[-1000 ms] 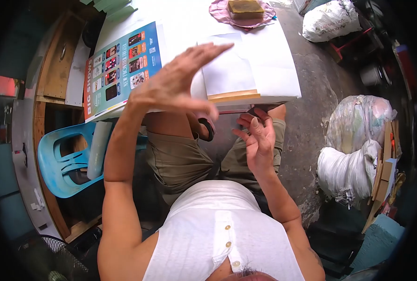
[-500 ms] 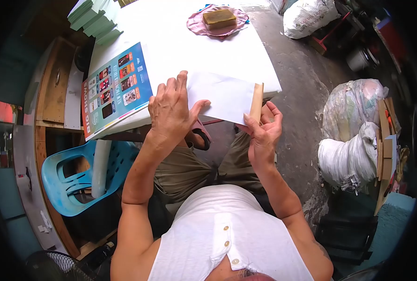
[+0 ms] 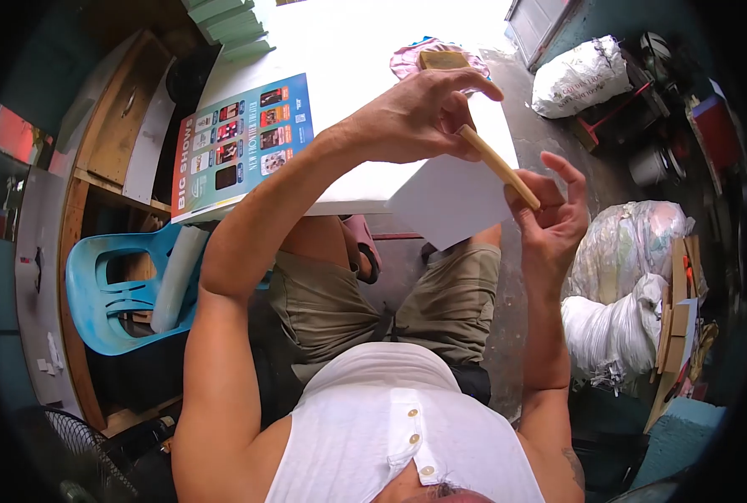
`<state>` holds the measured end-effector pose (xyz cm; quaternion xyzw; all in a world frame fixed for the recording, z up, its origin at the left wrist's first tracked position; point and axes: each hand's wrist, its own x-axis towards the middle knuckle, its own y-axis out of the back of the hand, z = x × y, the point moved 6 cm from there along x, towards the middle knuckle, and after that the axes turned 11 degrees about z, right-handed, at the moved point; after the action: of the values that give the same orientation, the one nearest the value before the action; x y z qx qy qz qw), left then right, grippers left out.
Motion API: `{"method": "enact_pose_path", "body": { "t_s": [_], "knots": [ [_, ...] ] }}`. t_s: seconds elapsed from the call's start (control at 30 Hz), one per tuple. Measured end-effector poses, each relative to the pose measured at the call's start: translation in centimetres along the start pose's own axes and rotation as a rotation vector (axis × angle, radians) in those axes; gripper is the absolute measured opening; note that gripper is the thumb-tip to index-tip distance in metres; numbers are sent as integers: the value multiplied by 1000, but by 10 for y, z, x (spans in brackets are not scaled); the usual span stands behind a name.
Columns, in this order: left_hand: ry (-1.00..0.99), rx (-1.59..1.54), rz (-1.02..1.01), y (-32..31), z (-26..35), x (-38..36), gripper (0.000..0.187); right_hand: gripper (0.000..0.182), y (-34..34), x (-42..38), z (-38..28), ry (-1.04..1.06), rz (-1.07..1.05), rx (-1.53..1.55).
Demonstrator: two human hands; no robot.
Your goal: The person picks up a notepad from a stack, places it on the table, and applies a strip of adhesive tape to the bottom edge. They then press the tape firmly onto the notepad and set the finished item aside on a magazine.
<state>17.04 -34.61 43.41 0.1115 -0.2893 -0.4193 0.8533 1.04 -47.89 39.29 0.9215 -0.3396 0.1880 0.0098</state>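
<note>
Both hands hold a tan, wood-like strip (image 3: 499,168) above the front right of the white table (image 3: 348,63). A white sheet of paper (image 3: 449,205) extends from the strip, tilted down over the table edge and my lap. My left hand (image 3: 424,117) grips the strip's upper end between thumb and fingers, its index finger stretched out. At the lower end, my right hand (image 3: 554,218) pinches the strip, with one finger raised. Behind my left hand, a brown block (image 3: 444,59) rests on a crumpled pink cloth (image 3: 407,62), partly hidden.
A printed blue-and-red poster (image 3: 285,105) lies on the table's left, near stacked pale green paper (image 3: 232,25). A blue plastic chair (image 3: 88,285) stands at left below a wooden drawer (image 3: 126,105). White sacks (image 3: 583,77) and a plastic-wrapped bundle (image 3: 625,251) sit on the floor at right.
The strip and paper have been lifted and turned, moving right. My left hand has moved from the paper's left side to the strip's upper end. My right hand still holds the strip.
</note>
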Motion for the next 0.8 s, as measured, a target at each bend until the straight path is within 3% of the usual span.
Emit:
{"method": "enact_pose_path", "body": {
  "t_s": [0.03,0.1,0.2,0.3,0.33,0.37,0.43,0.53,0.8],
  "knots": [
    [-56,-34,55,8,-5,0,64,49,-3,12,-3,46,-22,30],
    [-92,-24,149,28,-7,1,63,43,-18,39,-19,196,-66,-199],
    [-261,291,400,64,17,7,58,30,-47,81,-47,504,-63,-341],
    [-407,284,139,100,42,0,64,23,-69,92,-57,874,-68,-291],
    [-602,537,556,84,27,-22,56,24,-73,88,-51,962,-75,-321],
    [-587,518,552,74,25,-38,57,26,-77,75,-47,1049,-147,-352],
    [-472,608,486,44,-7,-77,61,30,-77,44,-3,1058,-190,-421],
    [-463,642,474,-2,-47,-128,70,40,-62,-9,60,1050,-307,-517],
    [-443,646,632,-40,-59,-157,54,37,-48,-40,81,1009,-246,-477]
  ]
}}
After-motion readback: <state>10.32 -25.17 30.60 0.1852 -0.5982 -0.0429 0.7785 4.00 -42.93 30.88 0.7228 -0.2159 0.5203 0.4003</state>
